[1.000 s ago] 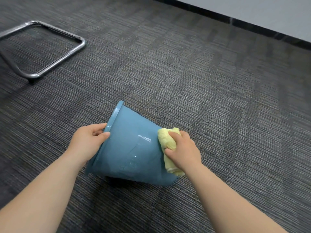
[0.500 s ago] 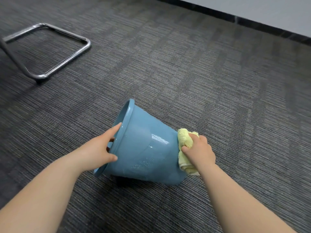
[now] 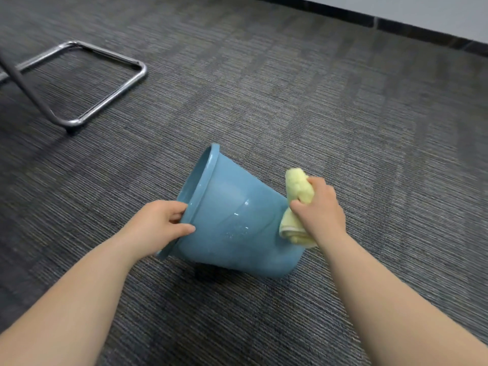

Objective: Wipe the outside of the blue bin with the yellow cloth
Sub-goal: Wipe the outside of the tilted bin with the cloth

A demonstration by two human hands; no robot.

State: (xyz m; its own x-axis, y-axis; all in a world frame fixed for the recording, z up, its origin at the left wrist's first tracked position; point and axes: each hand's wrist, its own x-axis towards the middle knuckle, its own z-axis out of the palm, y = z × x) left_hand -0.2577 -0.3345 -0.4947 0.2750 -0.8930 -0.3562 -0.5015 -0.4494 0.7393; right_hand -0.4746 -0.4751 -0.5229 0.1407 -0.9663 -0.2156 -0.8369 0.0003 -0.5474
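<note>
A chrome chair frame [image 3: 79, 83] stands at left as the blue bin [image 3: 232, 220] lies tipped on grey carpet [image 3: 343, 128], mouth facing left, its inside hidden. The left hand [image 3: 158, 228] curls its fingers [image 3: 177, 210] around the rim; the right hand [image 3: 320, 211] clenches the bunched yellow cloth [image 3: 297, 191] against the bin's base end.

Blue bin [image 3: 232, 223], a muted powder shade, glossy with white glints of reflected light. Yellow cloth [image 3: 298, 191], pale and lemony (a thin white hem along one folded edge). Dark grey carpet [image 3: 317, 107], finely striped in lighter threads and laid in square tiles of alternating grain. Silver chair frame [image 3: 113, 93], polished chrome. Black skirting board [image 3: 396, 25] beneath a pale grey wall [image 3: 449, 11].
</note>
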